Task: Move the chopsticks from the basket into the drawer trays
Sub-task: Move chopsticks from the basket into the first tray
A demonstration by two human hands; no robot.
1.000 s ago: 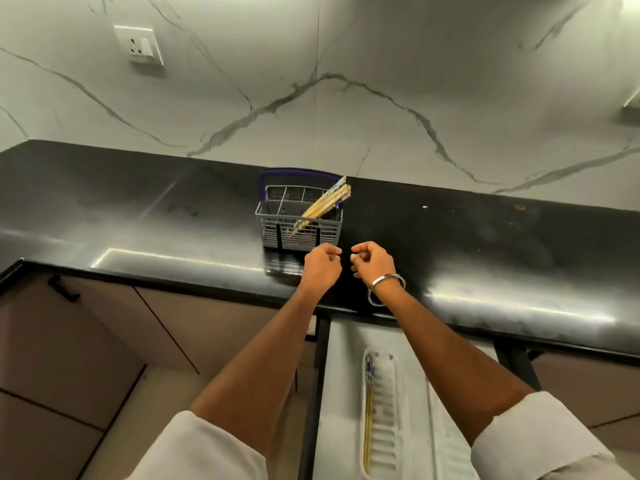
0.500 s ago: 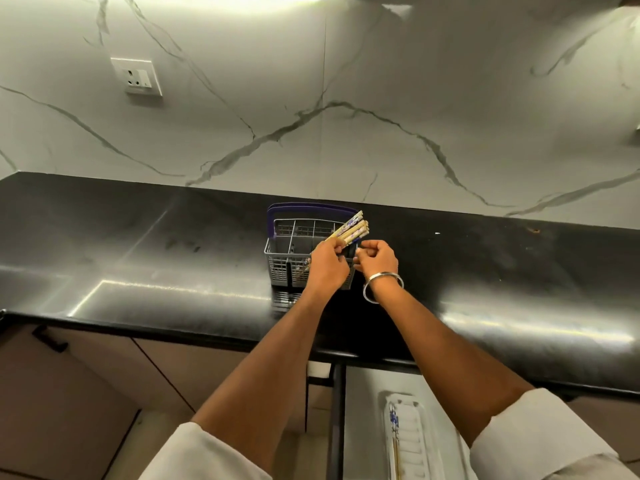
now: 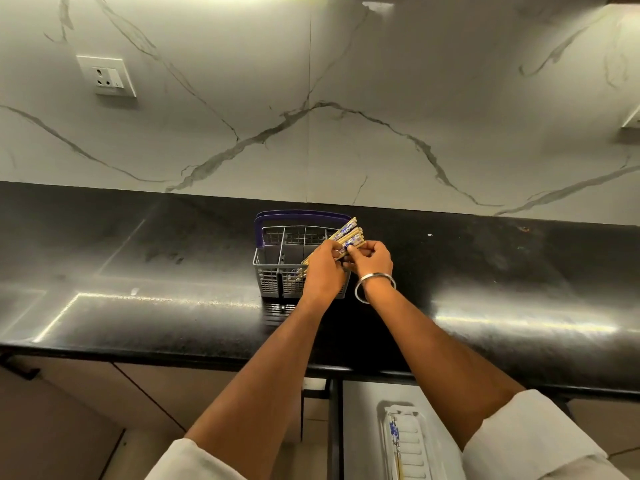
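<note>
The right hand, a steel bangle on its wrist, pinches the upper ends of the pale wooden chopsticks with blue-patterned tops between thumb and fingertips. The left hand curls its fingers round the same bundle just below. The chopsticks lean out of the right end of the grey plastic cutlery basket with a purple handle, which stands mid-way along the black stone counter, nearer its back edge. Both forearms reach forward, nearly parallel, wrists close together.

To do this well, separate a few sticks, lift along their lean so the basket does not tip, then carry them down to the white ribbed drawer tray below the counter's front edge, where some chopsticks already lie.
</note>
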